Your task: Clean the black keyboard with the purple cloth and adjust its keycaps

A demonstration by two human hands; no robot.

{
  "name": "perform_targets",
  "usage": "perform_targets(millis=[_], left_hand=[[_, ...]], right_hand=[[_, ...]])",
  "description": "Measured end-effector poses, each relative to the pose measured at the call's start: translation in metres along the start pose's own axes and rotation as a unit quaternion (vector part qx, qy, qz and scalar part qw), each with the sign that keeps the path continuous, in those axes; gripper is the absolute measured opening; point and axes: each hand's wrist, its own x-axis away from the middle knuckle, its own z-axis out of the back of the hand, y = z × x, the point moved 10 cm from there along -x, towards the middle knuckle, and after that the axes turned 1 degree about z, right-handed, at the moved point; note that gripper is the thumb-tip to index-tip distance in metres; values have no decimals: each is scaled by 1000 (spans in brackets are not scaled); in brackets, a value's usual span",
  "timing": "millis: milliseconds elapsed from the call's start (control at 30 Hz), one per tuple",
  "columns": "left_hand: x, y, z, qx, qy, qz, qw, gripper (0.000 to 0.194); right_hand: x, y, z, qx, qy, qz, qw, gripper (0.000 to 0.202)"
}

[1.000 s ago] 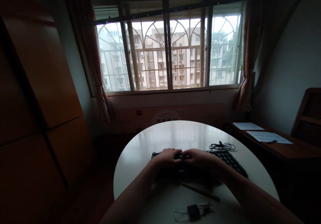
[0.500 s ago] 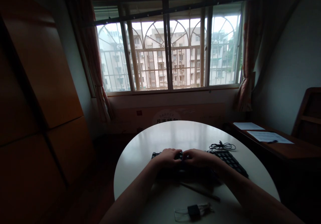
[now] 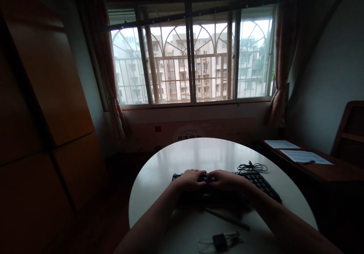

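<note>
A black keyboard lies on the round white table, its middle mostly covered by my hands. My left hand rests over the left half of the keys, fingers bent and drawn together toward the centre. Close beside it, my right hand is curled, with thumb and forefinger tips near those of the left. Anything between the fingertips is too dark and small to make out. Nearer to me lie a thin dark stick and a small black block with wire loops sticking out at both ends.
A coiled black cable lies behind the keyboard on the round white table. To the right, sheets of paper and a dark pen-like item lie on a low brown surface. A wooden cabinet stands left; a barred window is ahead.
</note>
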Motion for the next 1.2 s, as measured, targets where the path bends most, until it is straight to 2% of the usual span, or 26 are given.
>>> perform_targets(millis=[467,667,867,1200], left_hand=[[-2,-3,-2,5,-3,6,1000,66],[0,3,1,-5,3,-2,1000,65],[0,3,0,-10,-1,-2,1000,65],[-5,-3,-5,-14,4,-3,1000,68]], right_hand=[[1,1,0,2,-7,-11,1000,31],[0,1,1,-4,3,3,1000,29],[3,2,0,-27,-23,-9,999,28],[17,-18,11,57,-32,-6,998,27]])
